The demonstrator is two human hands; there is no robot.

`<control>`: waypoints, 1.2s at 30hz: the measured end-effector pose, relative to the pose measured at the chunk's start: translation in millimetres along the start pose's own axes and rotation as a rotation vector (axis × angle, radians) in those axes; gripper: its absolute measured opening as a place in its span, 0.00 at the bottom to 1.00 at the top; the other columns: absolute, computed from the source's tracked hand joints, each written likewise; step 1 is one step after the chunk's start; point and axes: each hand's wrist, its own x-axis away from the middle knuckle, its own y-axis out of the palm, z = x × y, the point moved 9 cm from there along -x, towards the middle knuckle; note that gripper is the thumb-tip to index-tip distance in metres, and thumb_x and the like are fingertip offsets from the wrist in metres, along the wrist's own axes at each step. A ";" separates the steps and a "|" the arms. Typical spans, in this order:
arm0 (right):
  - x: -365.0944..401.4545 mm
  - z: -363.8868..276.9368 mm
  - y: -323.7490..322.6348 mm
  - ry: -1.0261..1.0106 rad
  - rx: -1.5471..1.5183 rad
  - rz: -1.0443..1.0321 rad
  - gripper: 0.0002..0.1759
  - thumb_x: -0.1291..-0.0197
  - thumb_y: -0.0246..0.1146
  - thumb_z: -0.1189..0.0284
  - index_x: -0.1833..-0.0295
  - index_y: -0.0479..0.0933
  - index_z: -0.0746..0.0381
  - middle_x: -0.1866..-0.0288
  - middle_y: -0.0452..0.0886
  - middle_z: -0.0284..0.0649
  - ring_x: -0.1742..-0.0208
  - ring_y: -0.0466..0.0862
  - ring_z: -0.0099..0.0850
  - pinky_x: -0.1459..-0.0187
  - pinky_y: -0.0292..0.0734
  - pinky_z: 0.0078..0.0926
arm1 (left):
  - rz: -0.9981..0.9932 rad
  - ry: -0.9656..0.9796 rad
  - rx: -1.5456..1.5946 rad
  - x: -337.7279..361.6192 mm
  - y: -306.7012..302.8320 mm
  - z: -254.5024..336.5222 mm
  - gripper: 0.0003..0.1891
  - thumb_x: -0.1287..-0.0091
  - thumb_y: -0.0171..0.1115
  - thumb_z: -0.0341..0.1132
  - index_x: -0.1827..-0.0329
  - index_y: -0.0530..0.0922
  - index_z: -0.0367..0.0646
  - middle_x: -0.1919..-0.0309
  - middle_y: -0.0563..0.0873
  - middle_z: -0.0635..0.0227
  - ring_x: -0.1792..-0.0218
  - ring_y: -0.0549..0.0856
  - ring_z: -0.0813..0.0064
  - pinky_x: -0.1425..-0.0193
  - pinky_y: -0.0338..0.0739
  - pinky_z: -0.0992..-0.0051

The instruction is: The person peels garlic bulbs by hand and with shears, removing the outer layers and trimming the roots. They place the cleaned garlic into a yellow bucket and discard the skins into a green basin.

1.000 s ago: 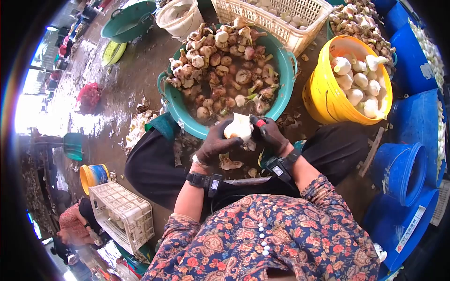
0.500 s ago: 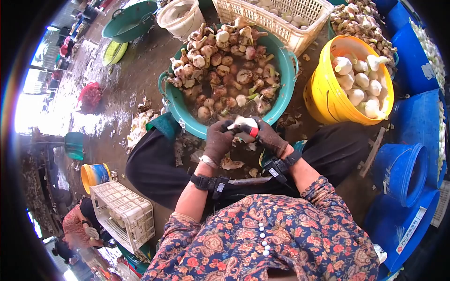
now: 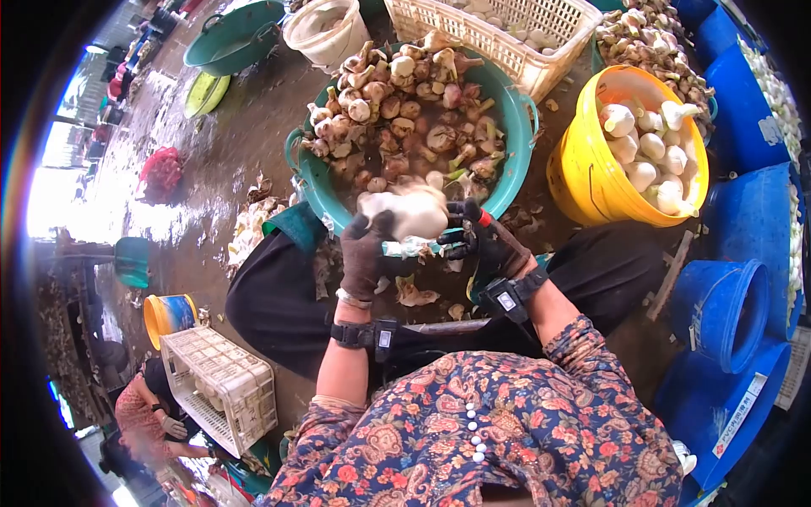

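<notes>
A smooth, rounded white bulb [image 3: 410,213] sits atop the dark-gloved left hand [image 3: 363,251], clamped in its fingers. Just beside the bulb, the right hand [image 3: 492,245] grips a red-handled knife [image 3: 483,218].

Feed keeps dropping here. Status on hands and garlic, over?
Left hand gripping white garlic bulb, blurred. Right hand holding knife beside it. Nothing between; basin just beyond.
</notes>
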 end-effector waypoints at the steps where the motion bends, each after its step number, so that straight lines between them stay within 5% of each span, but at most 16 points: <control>1: 8.1 -18.4 24.2 -0.073 0.134 0.003 0.31 0.42 0.62 0.53 0.42 0.70 0.66 0.52 0.79 0.39 0.55 0.80 0.27 0.57 0.78 0.26 | -0.098 0.098 -0.225 0.1 6.4 2.9 0.09 0.38 0.61 0.29 0.56 0.79 0.39 0.67 0.84 0.70 0.69 0.82 0.80 0.66 0.77 0.77; 4: 4.4 -18.5 25.2 -0.163 0.471 0.053 0.28 0.46 0.67 0.60 0.44 0.72 0.66 0.52 0.79 0.39 0.55 0.79 0.25 0.55 0.76 0.23 | -0.240 0.206 -0.501 1.0 23.4 1.0 0.10 0.38 0.61 0.30 0.54 0.80 0.43 0.67 0.84 0.71 0.70 0.79 0.83 0.67 0.77 0.79; 6: 12.1 -19.4 30.5 -0.095 0.463 0.049 0.28 0.50 0.70 0.65 0.45 0.73 0.66 0.52 0.79 0.39 0.55 0.78 0.24 0.52 0.74 0.22 | -0.205 -0.210 -0.229 12.2 30.0 -12.4 0.10 0.37 0.61 0.31 0.54 0.80 0.43 0.67 0.83 0.72 0.69 0.79 0.84 0.68 0.75 0.81; 9: 9.2 -13.2 22.5 -0.064 0.444 0.016 0.26 0.47 0.68 0.64 0.45 0.73 0.65 0.54 0.80 0.34 0.55 0.78 0.21 0.56 0.74 0.19 | -0.169 -0.155 -0.153 7.3 28.0 -19.3 0.11 0.36 0.61 0.35 0.53 0.79 0.41 0.66 0.83 0.73 0.68 0.80 0.84 0.67 0.76 0.82; 11: 9.3 -17.4 28.5 -0.159 0.227 -0.035 0.26 0.47 0.66 0.68 0.44 0.71 0.67 0.52 0.80 0.40 0.52 0.79 0.27 0.51 0.75 0.24 | -0.036 -0.136 -0.041 2.3 11.7 -22.5 0.13 0.33 0.59 0.39 0.51 0.77 0.40 0.67 0.82 0.73 0.67 0.81 0.81 0.65 0.77 0.79; 12: 12.4 -18.3 30.7 -0.160 0.228 -0.036 0.26 0.47 0.66 0.68 0.44 0.71 0.67 0.52 0.80 0.40 0.52 0.79 0.27 0.51 0.75 0.24 | -0.078 0.101 -0.165 -14.8 -9.8 -37.6 0.14 0.32 0.58 0.39 0.51 0.76 0.40 0.68 0.82 0.74 0.70 0.80 0.79 0.69 0.75 0.77; 15: 15.5 -17.1 19.5 -0.155 -0.402 -0.169 0.28 0.40 0.60 0.70 0.37 0.64 0.68 0.44 0.76 0.47 0.43 0.77 0.38 0.44 0.74 0.30 | 0.041 -0.024 -0.158 -22.8 -54.5 -59.8 0.18 0.37 0.63 0.37 0.49 0.75 0.35 0.65 0.83 0.65 0.76 0.80 0.72 0.72 0.77 0.74; 16: 15.2 -21.5 22.2 -0.157 -0.403 -0.172 0.28 0.40 0.60 0.70 0.37 0.64 0.68 0.44 0.76 0.47 0.43 0.77 0.38 0.44 0.74 0.30 | 0.144 -0.318 -0.175 -23.7 -72.0 -85.7 0.23 0.41 0.67 0.36 0.46 0.73 0.34 0.62 0.83 0.59 0.70 0.82 0.69 0.64 0.78 0.75; 18: 14.3 -25.8 24.3 -0.153 -0.476 -0.126 0.29 0.40 0.60 0.67 0.36 0.63 0.67 0.40 0.73 0.48 0.41 0.75 0.41 0.40 0.73 0.34 | 0.086 0.087 -0.889 -21.5 -63.1 -65.6 0.24 0.42 0.68 0.35 0.45 0.73 0.34 0.60 0.82 0.58 0.62 0.82 0.70 0.55 0.77 0.76; 19: 11.2 -21.0 18.2 -0.138 -0.424 -0.113 0.32 0.40 0.60 0.64 0.34 0.60 0.66 0.38 0.70 0.48 0.36 0.69 0.47 0.34 0.63 0.47 | 0.080 0.126 -0.873 -14.5 -44.1 -46.9 0.24 0.42 0.68 0.35 0.45 0.73 0.34 0.58 0.82 0.59 0.57 0.81 0.72 0.49 0.75 0.77; 20: 11.3 -21.6 21.7 -0.141 -0.423 -0.112 0.32 0.40 0.60 0.64 0.34 0.60 0.66 0.38 0.70 0.48 0.36 0.69 0.47 0.34 0.63 0.47 | 0.077 0.127 -0.872 -12.0 -28.6 -33.8 0.24 0.42 0.68 0.35 0.45 0.73 0.34 0.58 0.82 0.59 0.57 0.81 0.72 0.49 0.75 0.77; 22: 12.4 -19.4 29.1 -0.125 -0.484 -0.073 0.28 0.38 0.60 0.65 0.37 0.64 0.67 0.44 0.75 0.46 0.43 0.76 0.39 0.40 0.73 0.35 | -0.046 0.197 -0.606 -5.8 9.4 -9.8 0.24 0.43 0.69 0.35 0.45 0.73 0.34 0.58 0.82 0.60 0.58 0.81 0.74 0.51 0.76 0.77; 26: 6.8 -13.8 15.7 -0.173 -0.193 -0.073 0.25 0.37 0.59 0.64 0.38 0.66 0.65 0.47 0.77 0.42 0.45 0.77 0.32 0.44 0.73 0.30 | -0.214 0.224 -0.599 5.3 52.9 2.5 0.17 0.43 0.69 0.33 0.53 0.79 0.33 0.65 0.85 0.66 0.67 0.81 0.81 0.58 0.78 0.78; 28: 1.1 -9.0 -23.0 -0.335 0.361 0.111 0.23 0.36 0.58 0.63 0.40 0.68 0.64 0.49 0.78 0.39 0.48 0.77 0.27 0.46 0.73 0.26 | -0.213 0.165 -0.575 5.6 51.5 0.3 0.16 0.43 0.68 0.32 0.54 0.79 0.33 0.67 0.85 0.67 0.69 0.81 0.82 0.60 0.78 0.79; 31: 17.3 -14.9 18.5 -0.109 -0.085 0.023 0.21 0.34 0.55 0.63 0.42 0.69 0.65 0.49 0.78 0.39 0.48 0.77 0.27 0.45 0.72 0.25 | -0.203 0.076 -0.501 2.6 42.9 -11.1 0.14 0.43 0.67 0.31 0.55 0.80 0.33 0.68 0.85 0.69 0.71 0.80 0.84 0.63 0.77 0.81; 36: 13.6 -17.6 28.4 -0.184 -0.069 -0.032 0.21 0.33 0.55 0.64 0.41 0.69 0.66 0.47 0.77 0.40 0.45 0.76 0.27 0.43 0.72 0.25 | -0.156 -0.059 -0.293 0.0 26.3 -21.2 0.15 0.41 0.65 0.34 0.53 0.80 0.36 0.72 0.83 0.71 0.72 0.79 0.84 0.67 0.75 0.84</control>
